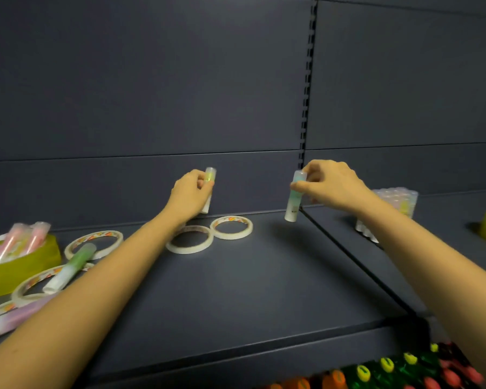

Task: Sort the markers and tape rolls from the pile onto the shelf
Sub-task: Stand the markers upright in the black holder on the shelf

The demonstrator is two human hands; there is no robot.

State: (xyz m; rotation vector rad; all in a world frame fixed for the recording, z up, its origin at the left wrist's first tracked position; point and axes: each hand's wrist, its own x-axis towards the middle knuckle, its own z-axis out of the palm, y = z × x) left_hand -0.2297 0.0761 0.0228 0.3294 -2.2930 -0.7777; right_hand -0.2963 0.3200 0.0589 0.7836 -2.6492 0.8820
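Holding yellow marker (210, 175) in left hand (190, 193), blue-green marker (292, 204) in right hand (331, 183), set both down slow and straight on the shelf (250, 282).

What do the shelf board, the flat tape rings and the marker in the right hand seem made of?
Shelf board: probably painted sheet metal, matte dark grey, folded front edge. Tape rings: dull, pale paper-like tape; printed inner ring, perhaps card. Marker: smooth plastic, white barrel, cloudy see-through cap.
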